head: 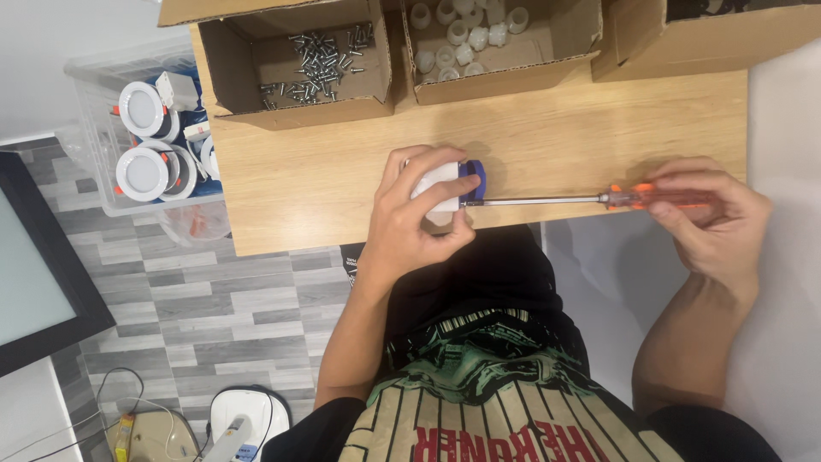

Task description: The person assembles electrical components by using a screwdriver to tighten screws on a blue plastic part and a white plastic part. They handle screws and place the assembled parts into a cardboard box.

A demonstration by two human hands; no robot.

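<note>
At frame centre, the small fitting (445, 190) is white with a blue cap; the screwdriver (590, 199) has a translucent orange handle. The table (342, 171) is pale wood-grained, the floor (197, 299) grey-planked.

Bare forearms, black shorts, cream striped jersey, green print

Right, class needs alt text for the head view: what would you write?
A left hand holds a small white-and-blue plastic fitting on a light wooden table, while the right hand grips an orange-handled screwdriver pointed into it. Behind are cardboard boxes of metal screws and white plastic caps.
</note>
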